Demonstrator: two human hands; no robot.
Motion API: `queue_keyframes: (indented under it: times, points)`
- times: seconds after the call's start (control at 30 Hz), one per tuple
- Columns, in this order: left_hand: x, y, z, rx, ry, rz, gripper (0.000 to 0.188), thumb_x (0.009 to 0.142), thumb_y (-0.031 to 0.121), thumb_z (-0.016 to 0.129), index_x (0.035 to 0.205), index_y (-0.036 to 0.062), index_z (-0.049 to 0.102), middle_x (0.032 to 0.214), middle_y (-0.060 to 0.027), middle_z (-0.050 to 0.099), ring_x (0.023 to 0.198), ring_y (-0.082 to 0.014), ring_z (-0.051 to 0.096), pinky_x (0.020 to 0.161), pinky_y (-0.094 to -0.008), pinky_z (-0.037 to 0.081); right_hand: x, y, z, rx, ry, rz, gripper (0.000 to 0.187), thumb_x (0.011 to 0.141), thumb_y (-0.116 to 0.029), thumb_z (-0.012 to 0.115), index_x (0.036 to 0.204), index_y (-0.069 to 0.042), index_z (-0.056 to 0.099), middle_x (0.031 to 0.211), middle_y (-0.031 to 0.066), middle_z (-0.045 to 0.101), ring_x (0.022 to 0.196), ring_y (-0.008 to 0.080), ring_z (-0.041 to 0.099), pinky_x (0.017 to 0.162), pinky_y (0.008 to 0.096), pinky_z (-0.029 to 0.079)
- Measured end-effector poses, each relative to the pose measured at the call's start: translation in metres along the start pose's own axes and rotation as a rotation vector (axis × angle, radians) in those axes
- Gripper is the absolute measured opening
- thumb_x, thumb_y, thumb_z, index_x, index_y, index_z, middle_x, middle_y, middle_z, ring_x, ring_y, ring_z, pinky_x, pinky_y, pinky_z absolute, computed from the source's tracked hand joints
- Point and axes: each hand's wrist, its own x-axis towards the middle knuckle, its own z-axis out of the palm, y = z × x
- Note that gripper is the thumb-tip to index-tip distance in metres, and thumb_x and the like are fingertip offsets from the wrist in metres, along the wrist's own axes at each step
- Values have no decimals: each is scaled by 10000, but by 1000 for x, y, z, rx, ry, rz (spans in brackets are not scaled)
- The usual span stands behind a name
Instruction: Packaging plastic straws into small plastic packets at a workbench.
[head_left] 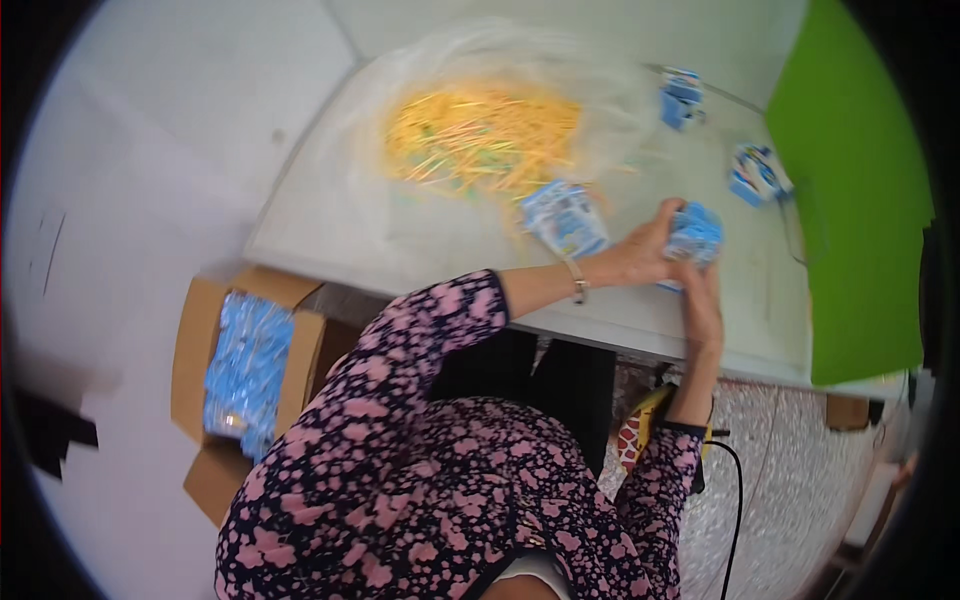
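left hand (pixel 640 255) clasps the blue bundle (pixel 694 234) from its nine o'clock side, right hand (pixel 703 305) grips it from six, and there it is, over the table (pixel 755 325) toward two o'clock! blue-and-white packet (pixel 565 220) at the bundle's nine, yellow sticks (pixel 480 138) heaped at ten!

Shiny lt-blue bundle (pixel 694 234), blurred, btwn both hands (pixel 645 254), over wht tabletop (pixel 760 315)

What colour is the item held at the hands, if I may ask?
The held item is mostly light blue, best seen in the head view.
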Motion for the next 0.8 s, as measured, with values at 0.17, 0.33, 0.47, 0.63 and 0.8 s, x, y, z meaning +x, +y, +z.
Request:
queue_keyframes:
  times: [0.17,0.33,0.47,0.63,0.8]
  points:
    - [-2,18,-20,-36,175,14,898,594,257,757,1262,-81,261,1131,-263,499,1069,-333,501,940,-329,388,8,54,-26,312,136,-212,713,915,-434,403,1384,16,111,1404,214,243,1293,305,263,1087,373,142]
    - [-50,102,-122,83,358,92,877,544,220,794,1211,-74,308,1048,-212,542,980,-266,544,856,-331,439,5,25,-29,220,138,-81,695,933,-409,391,1390,14,81,1414,181,248,1287,271,282,1082,353,167]
    - [-177,197,-218,258,550,-142,536,629,123,750,1096,12,513,949,-74,599,822,-144,578,719,-288,492,-10,-7,-8,-262,152,-17,669,919,-367,446,1386,13,154,1388,109,335,1281,201,304,1071,335,181]
    - [-337,250,-263,432,1147,-364,390,663,74,712,1021,29,564,913,-52,611,810,-124,579,707,-279,493,-5,6,-9,-288,119,-48,592,916,-361,458,1369,-31,269,1400,84,317,1281,190,299,1061,335,209]
    - [-474,251,-270,628,1344,-617,359,717,24,655,1056,9,535,946,-67,615,855,-157,599,767,-300,498,1,15,-12,-392,81,-75,547,917,-384,440,1355,-71,343,1418,89,280,1294,201,279,1063,345,219]
